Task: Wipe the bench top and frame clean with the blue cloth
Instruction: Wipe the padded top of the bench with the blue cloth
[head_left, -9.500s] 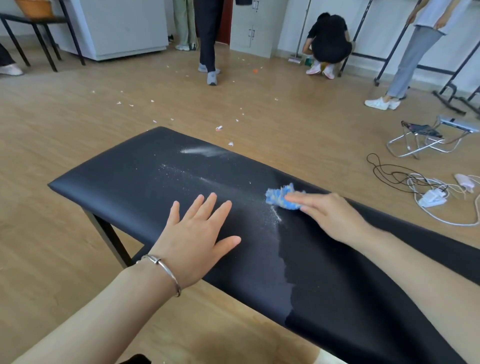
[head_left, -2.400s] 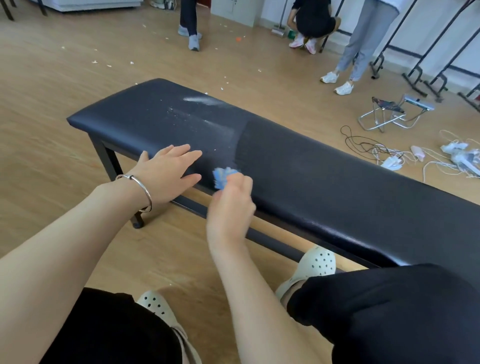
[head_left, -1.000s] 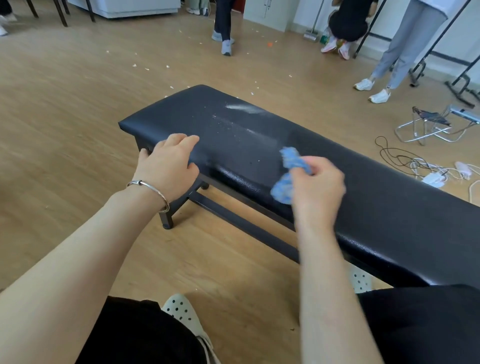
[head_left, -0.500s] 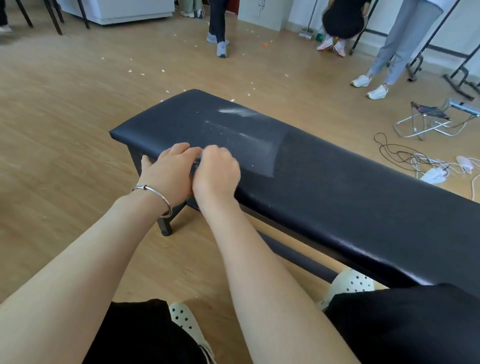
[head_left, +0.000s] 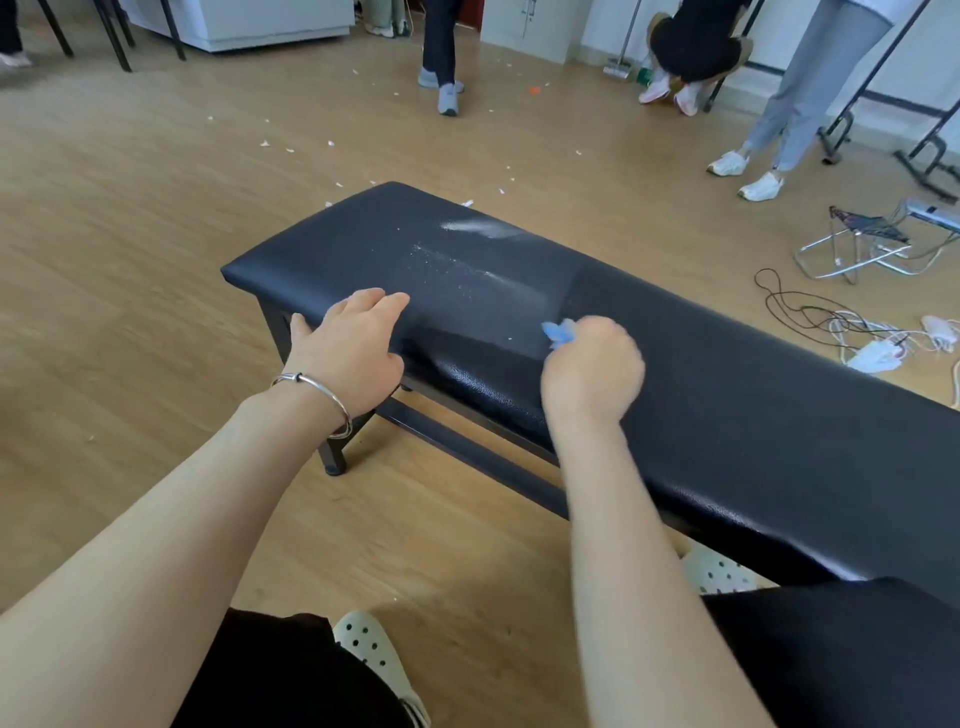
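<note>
Currently:
Right hand (head_left: 592, 376): grip clamped on the blue cloth (head_left: 558, 332), fist pressed on the near side of the padded worktop (head_left: 727, 395).
Blue cloth: bunched, only a tuft visible past the knuckles.
Left hand (head_left: 350, 351): fingers spread, flat over the worktop's near edge, holding nothing.
White dust (head_left: 467, 260): streaked across the worktop's left half.
Frame (head_left: 467, 447): dark rail beneath.

Long bench top (head_left: 727, 395) in dark padded leatherette, running from far left to near right on a black metal frame (head_left: 467, 452). White dust streak (head_left: 475, 227) at the far edge, scattered specks (head_left: 441, 260) toward the left end. Left hand (head_left: 353, 348) flat on the near edge; blue cloth (head_left: 558, 332) pressed down beside it. Wooden floor (head_left: 130, 234) beneath, littered with white scraps (head_left: 288, 148).
</note>
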